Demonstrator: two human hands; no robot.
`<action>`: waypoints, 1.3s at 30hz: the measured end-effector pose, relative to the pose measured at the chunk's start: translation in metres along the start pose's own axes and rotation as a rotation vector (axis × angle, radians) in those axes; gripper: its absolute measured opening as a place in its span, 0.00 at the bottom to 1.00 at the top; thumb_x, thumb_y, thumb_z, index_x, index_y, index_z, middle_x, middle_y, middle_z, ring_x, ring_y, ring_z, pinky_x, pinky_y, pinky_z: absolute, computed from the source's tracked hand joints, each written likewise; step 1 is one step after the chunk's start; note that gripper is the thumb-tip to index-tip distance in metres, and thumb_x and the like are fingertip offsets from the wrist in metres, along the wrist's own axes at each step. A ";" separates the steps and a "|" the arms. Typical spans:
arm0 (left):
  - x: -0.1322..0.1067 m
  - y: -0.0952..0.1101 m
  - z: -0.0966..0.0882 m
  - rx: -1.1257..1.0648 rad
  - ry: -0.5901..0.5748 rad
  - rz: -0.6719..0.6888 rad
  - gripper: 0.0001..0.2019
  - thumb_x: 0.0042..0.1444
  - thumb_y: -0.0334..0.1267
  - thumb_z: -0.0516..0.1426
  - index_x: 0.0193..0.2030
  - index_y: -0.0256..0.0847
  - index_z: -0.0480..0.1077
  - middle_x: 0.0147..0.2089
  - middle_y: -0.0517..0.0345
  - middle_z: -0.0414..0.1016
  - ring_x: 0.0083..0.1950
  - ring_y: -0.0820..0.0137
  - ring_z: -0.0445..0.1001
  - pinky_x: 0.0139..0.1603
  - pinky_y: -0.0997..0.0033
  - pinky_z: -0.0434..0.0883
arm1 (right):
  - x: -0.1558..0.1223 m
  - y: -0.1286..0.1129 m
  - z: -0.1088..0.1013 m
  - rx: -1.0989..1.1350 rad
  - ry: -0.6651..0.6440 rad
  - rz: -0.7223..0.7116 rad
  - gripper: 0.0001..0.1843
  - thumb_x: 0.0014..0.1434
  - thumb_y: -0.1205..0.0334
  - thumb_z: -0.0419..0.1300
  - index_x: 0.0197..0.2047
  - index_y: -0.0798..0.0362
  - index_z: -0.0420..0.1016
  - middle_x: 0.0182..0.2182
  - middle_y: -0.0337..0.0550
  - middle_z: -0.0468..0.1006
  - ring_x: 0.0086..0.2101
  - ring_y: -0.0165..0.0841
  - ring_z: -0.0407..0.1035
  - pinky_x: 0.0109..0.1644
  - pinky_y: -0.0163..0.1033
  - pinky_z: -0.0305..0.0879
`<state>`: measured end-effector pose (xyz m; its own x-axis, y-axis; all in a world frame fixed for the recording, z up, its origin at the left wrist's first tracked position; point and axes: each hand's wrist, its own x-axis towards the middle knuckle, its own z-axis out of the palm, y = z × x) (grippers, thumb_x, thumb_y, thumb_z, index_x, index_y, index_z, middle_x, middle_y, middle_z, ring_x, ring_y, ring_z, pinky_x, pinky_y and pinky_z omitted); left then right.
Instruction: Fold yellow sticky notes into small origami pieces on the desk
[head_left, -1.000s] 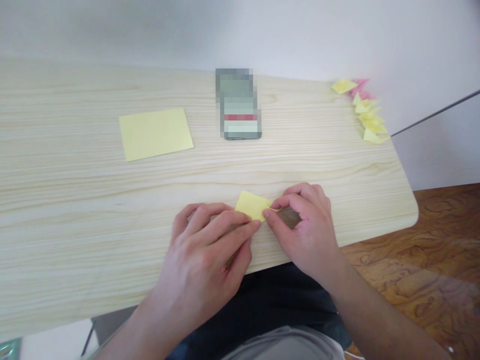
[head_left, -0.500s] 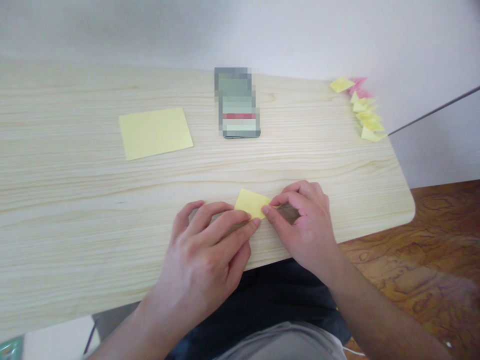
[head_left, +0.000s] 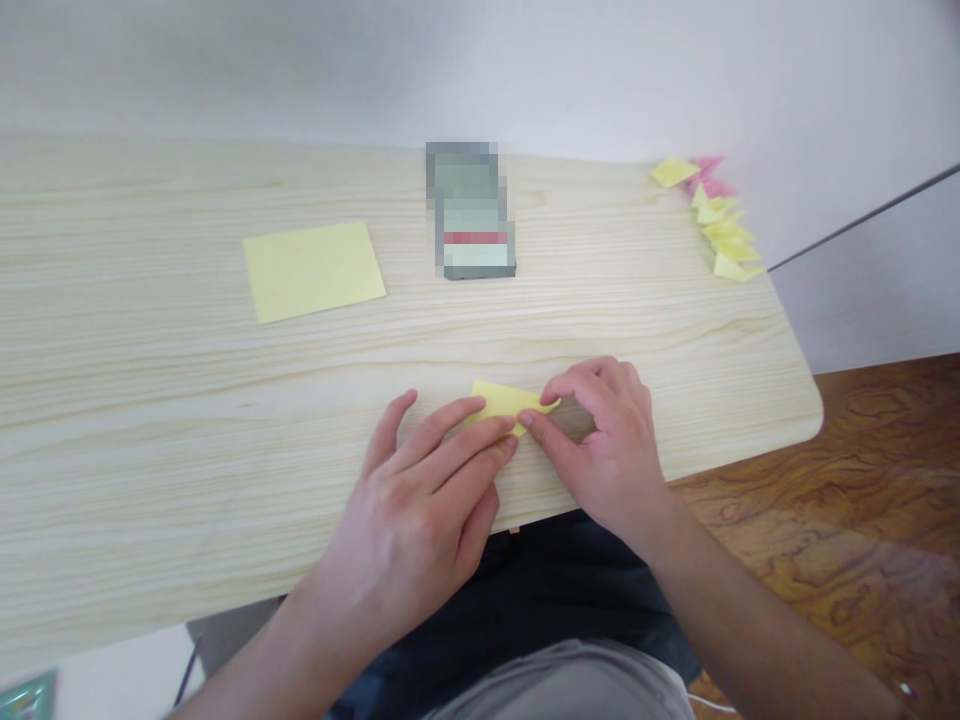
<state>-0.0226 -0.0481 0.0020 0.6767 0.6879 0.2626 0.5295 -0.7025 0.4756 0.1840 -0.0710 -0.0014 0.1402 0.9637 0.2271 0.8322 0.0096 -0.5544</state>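
A small folded yellow paper [head_left: 504, 400] lies near the front edge of the pale wooden table [head_left: 150, 420]. My left hand [head_left: 420, 500] rests on the table with its fingers stretched flat, the fingertips pressing on the paper's left part. My right hand [head_left: 607, 440] pinches the paper's right corner between thumb and forefinger, the other fingers curled. Most of the paper is hidden under the fingers.
A flat yellow sheet [head_left: 313, 269] lies at the back left. A blurred phone-like object [head_left: 471, 212] sits at the back middle. Several folded yellow and pink paper pieces [head_left: 718, 220] are piled at the back right corner. Wooden floor [head_left: 862, 520] shows to the right.
My left fingers have straightened and slid forward over the paper, covering more of it. My right hand keeps its pinch. The view has shifted slightly.
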 end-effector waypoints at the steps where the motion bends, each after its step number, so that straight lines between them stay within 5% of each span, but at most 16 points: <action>1: 0.000 0.000 0.000 -0.018 -0.012 -0.005 0.18 0.62 0.28 0.57 0.57 0.47 0.75 0.61 0.59 0.78 0.68 0.57 0.68 0.74 0.38 0.51 | 0.000 0.000 0.000 -0.002 0.000 -0.009 0.06 0.61 0.55 0.67 0.39 0.45 0.77 0.40 0.42 0.75 0.45 0.42 0.67 0.51 0.51 0.62; 10: 0.002 0.001 0.002 -0.058 -0.012 -0.053 0.17 0.63 0.28 0.57 0.55 0.48 0.76 0.59 0.59 0.79 0.67 0.58 0.70 0.75 0.39 0.51 | -0.005 0.002 -0.006 0.020 0.004 -0.002 0.06 0.63 0.61 0.64 0.44 0.45 0.78 0.43 0.44 0.76 0.47 0.43 0.67 0.52 0.53 0.63; 26: -0.001 0.001 0.002 -0.026 0.000 -0.041 0.18 0.64 0.28 0.55 0.56 0.50 0.76 0.60 0.58 0.78 0.66 0.58 0.70 0.74 0.37 0.47 | -0.010 0.009 -0.003 0.059 0.089 0.010 0.04 0.62 0.65 0.63 0.37 0.48 0.79 0.41 0.43 0.78 0.46 0.42 0.69 0.52 0.52 0.64; 30: -0.002 0.009 0.002 -0.006 -0.008 -0.053 0.18 0.64 0.29 0.55 0.56 0.50 0.76 0.61 0.57 0.77 0.66 0.57 0.70 0.73 0.37 0.49 | -0.019 0.002 -0.001 -0.006 0.174 -0.043 0.08 0.64 0.64 0.62 0.44 0.47 0.81 0.44 0.45 0.78 0.48 0.43 0.68 0.54 0.53 0.62; 33: -0.003 0.017 0.004 0.002 0.000 -0.057 0.18 0.64 0.30 0.56 0.57 0.50 0.75 0.61 0.54 0.77 0.63 0.57 0.71 0.71 0.39 0.55 | -0.028 -0.006 -0.003 -0.054 0.080 -0.108 0.15 0.65 0.64 0.61 0.54 0.44 0.79 0.49 0.46 0.77 0.50 0.44 0.66 0.55 0.54 0.60; 39: -0.008 0.019 0.008 -0.021 0.089 -0.059 0.18 0.62 0.30 0.58 0.58 0.47 0.75 0.59 0.52 0.78 0.60 0.57 0.72 0.65 0.47 0.64 | -0.031 -0.006 -0.008 -0.095 -0.049 -0.169 0.15 0.68 0.63 0.59 0.55 0.41 0.78 0.51 0.42 0.78 0.53 0.43 0.64 0.58 0.54 0.57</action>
<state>-0.0135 -0.0683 0.0021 0.5961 0.7421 0.3065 0.5559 -0.6569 0.5093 0.1786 -0.1035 0.0011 -0.0303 0.9625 0.2696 0.8888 0.1494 -0.4333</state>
